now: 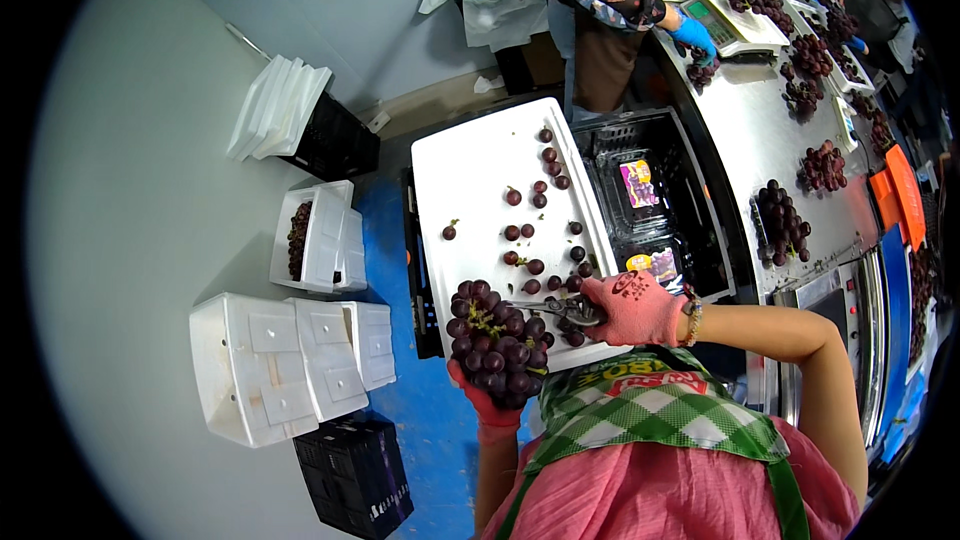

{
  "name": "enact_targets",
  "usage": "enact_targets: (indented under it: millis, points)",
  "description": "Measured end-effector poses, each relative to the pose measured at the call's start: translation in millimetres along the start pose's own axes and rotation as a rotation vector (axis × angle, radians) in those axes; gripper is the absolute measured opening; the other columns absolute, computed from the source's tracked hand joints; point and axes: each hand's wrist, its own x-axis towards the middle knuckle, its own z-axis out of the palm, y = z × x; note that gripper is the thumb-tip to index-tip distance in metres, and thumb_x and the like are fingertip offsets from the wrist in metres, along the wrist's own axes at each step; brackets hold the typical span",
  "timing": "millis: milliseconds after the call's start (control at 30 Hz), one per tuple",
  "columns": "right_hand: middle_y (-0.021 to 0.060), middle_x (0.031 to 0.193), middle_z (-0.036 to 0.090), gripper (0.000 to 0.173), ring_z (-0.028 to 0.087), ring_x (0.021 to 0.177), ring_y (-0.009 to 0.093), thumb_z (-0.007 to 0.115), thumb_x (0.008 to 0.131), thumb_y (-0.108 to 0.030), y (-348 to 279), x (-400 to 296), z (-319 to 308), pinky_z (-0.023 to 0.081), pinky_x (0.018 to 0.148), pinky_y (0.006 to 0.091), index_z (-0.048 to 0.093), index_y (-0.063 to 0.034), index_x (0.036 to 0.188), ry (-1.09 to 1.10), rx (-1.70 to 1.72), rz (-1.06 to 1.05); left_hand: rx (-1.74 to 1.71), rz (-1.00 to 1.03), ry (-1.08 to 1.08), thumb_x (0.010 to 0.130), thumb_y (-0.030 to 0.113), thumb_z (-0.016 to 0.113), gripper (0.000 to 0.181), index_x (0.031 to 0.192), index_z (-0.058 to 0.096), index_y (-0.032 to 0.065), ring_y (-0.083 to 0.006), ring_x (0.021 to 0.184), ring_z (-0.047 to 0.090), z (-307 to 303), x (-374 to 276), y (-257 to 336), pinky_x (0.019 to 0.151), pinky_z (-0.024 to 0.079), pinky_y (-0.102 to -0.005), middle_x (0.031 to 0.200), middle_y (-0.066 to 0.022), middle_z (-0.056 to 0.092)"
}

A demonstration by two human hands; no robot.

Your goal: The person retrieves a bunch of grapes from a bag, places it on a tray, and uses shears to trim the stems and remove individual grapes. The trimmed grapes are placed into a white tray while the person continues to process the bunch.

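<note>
Cupped under a bunch of dark purple grapes point(495, 349) is my left hand point(487, 405) in a red knit glove, at the near left corner of a white foam tray point(480, 142). My right hand point(637, 307), in a pink glove, grips a pair of small scissors point(562, 307). Their blades point left and reach the bunch's edge; whether they touch a stem I cannot tell. Loose grapes point(531, 266) and stem bits are scattered over the tray, mostly on its right half. Part of my left hand is hidden by the bunch.
Right of the tray, a black crate point(675, 135) holds clear labelled punnets point(637, 187). Beyond it a steel table point(750, 127) carries grape bunches and a weighing scale point(720, 22). A co-worker's blue-gloved hand point(694, 34) touches grapes there. White foam boxes point(255, 367) stand at left.
</note>
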Motion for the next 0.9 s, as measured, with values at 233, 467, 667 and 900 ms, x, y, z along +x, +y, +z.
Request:
enact_targets:
  millis: [233, 467, 667, 900]
  points:
    - [0.0155, 0.085, 0.061, 0.044, 0.062, 0.081, 0.032, 0.064, 0.076, -0.037, -9.0, -17.0, -14.4, 0.049, 0.069, 0.0410, 0.053, -0.0008, 0.099, 0.102, -0.094, -0.121, 0.621, 0.099, 0.172, 0.077, 0.034, 0.057, 0.041, 0.114, 0.053, 0.0151, -0.0136, 0.096, 0.054, 22.8, 18.6, 1.3, 0.088, 0.043, -0.0348, 0.112, 0.0002, 0.057]
    - [0.0143, 0.087, 0.061, 0.043, 0.062, 0.082, 0.031, 0.067, 0.069, -0.030, -5.2, -32.6, -22.8, 0.049, 0.071, 0.0410, 0.053, -0.0012, 0.098, 0.167, -0.210, -0.164, 1.767, 0.985, -0.459, 0.082, 0.021, 0.053, 0.039, 0.119, 0.045, 0.0112, -0.0178, 0.112, 0.049, 2.1, 33.6, 7.4, 0.099, 0.037, -0.0369, 0.119, -0.0021, 0.052]
    - [0.0101, 0.085, 0.058, 0.040, 0.059, 0.076, 0.026, 0.064, 0.067, -0.025, -5.6, -35.7, -30.3, 0.045, 0.068, 0.0384, 0.054, -0.0033, 0.100, 0.236, -0.512, -0.206, 0.479, -0.095, -0.106, 0.085, 0.045, 0.042, 0.053, 0.124, 0.043, 0.0086, -0.0209, 0.114, 0.048, -3.9, 12.3, 3.2, 0.100, 0.039, -0.0394, 0.126, -0.0042, 0.049]
    - [0.0063, 0.082, 0.053, 0.053, 0.052, 0.073, 0.022, 0.063, 0.058, -0.030, -3.7, -33.8, -43.0, 0.043, 0.070, 0.0360, 0.056, -0.0037, 0.103, 0.213, -0.767, -0.260, 0.460, -0.226, -0.029, 0.088, 0.066, 0.034, 0.073, 0.130, 0.039, 0.0073, -0.0249, 0.117, 0.047, -13.6, 2.8, 3.7, 0.100, 0.041, -0.0421, 0.131, -0.0087, 0.046]
